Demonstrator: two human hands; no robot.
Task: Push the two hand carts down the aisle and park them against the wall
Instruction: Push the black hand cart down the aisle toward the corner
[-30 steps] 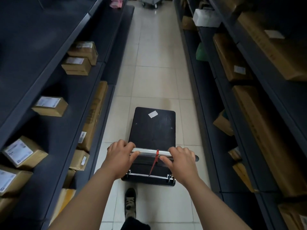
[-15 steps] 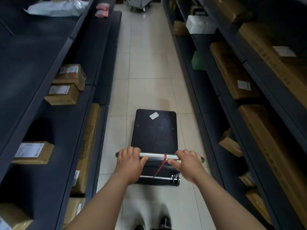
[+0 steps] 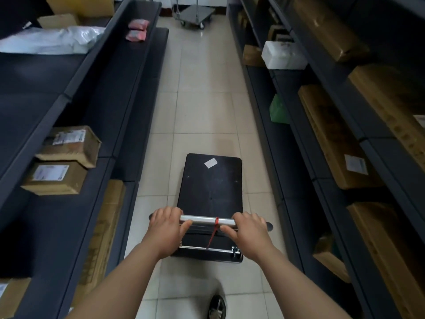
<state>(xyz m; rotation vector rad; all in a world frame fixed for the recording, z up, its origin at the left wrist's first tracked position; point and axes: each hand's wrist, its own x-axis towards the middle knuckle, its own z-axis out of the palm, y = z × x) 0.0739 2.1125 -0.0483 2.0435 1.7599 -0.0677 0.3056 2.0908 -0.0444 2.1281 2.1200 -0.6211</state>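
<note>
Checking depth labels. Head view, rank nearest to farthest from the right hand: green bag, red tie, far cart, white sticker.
1. Red tie: on the handle, beside the right hand.
2. White sticker: front of the black deck.
3. Green bag: right side, mid-aisle.
4. Far cart: aisle end.

A hand cart (image 3: 211,187) stands on the aisle floor (image 3: 202,111), between left shelving (image 3: 115,100) and right shelving (image 3: 276,139). The left hand (image 3: 166,229) and right hand (image 3: 249,231) grip opposite ends of its handle (image 3: 204,219). A second cart (image 3: 195,13) stands far ahead.

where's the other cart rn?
Head view, top centre: the silver cart stands at the far end of the aisle, straight ahead of the black cart.
</note>
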